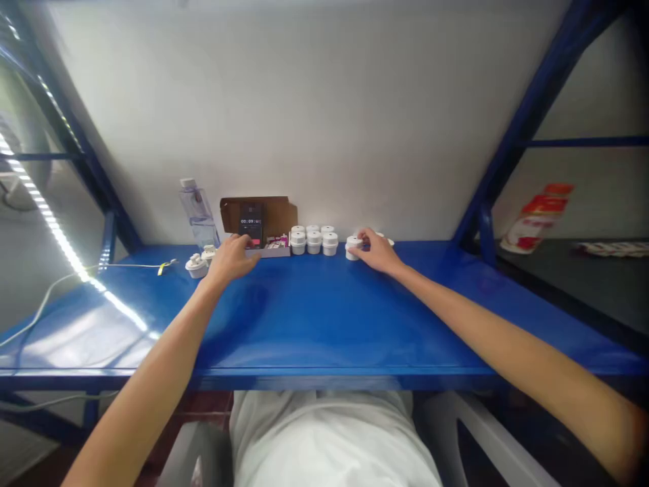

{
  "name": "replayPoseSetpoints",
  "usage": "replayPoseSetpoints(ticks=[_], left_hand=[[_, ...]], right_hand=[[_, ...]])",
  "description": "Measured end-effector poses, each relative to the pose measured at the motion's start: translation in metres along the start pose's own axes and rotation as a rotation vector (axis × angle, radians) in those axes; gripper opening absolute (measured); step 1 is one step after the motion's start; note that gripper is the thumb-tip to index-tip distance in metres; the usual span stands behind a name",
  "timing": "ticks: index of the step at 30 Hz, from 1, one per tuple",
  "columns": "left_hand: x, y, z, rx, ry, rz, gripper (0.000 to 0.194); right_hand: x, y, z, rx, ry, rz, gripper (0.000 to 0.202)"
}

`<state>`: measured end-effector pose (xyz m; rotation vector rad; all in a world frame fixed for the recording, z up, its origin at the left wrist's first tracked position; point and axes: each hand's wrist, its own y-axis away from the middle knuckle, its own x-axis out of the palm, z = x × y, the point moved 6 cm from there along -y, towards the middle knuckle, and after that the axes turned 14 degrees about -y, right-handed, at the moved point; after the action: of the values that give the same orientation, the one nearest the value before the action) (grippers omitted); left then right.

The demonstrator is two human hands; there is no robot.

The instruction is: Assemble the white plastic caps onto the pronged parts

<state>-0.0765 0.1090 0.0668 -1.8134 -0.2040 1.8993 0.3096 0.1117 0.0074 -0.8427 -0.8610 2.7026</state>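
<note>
Several round white lidded pieces (314,242) stand in rows at the back of the blue table (304,311). To their right, my right hand (376,251) has its fingers closed on another white piece (351,249). More white pieces are partly hidden behind that hand. My left hand (234,258) hovers with fingers apart in front of an open cardboard box (278,215), holding nothing. A phone with a running timer (252,220) leans in the box beside small pink and white items (276,243). White pieces with uneven tops (196,266) sit left of my left hand.
A clear bottle (199,213) stands behind the left pieces. A white cable with a yellow tag (161,269) crosses the table's left side. Blue frame posts (517,128) rise at both sides. On a dark surface at the right stands a red and white bottle (537,220).
</note>
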Motion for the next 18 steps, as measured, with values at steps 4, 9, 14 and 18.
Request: replayPoseSetpoints(ticks=[4, 9, 14, 18], left_hand=[[0.01, -0.002, 0.021, -0.076, -0.151, 0.09, 0.049], [0.015, 0.0, 0.021, -0.056, -0.21, 0.141, 0.054], [0.015, 0.0, 0.031, -0.143, -0.186, 0.167, 0.057], [0.02, -0.005, 0.031, -0.062, -0.13, 0.189, 0.053]], right_hand=[[-0.003, 0.0, 0.0, -0.064, 0.104, -0.049, 0.039], [0.009, 0.004, 0.0, 0.005, 0.174, 0.111, 0.02], [0.026, 0.009, -0.011, 0.036, 0.196, 0.264, 0.061], [0.03, 0.007, -0.02, 0.036, 0.22, 0.311, 0.068]])
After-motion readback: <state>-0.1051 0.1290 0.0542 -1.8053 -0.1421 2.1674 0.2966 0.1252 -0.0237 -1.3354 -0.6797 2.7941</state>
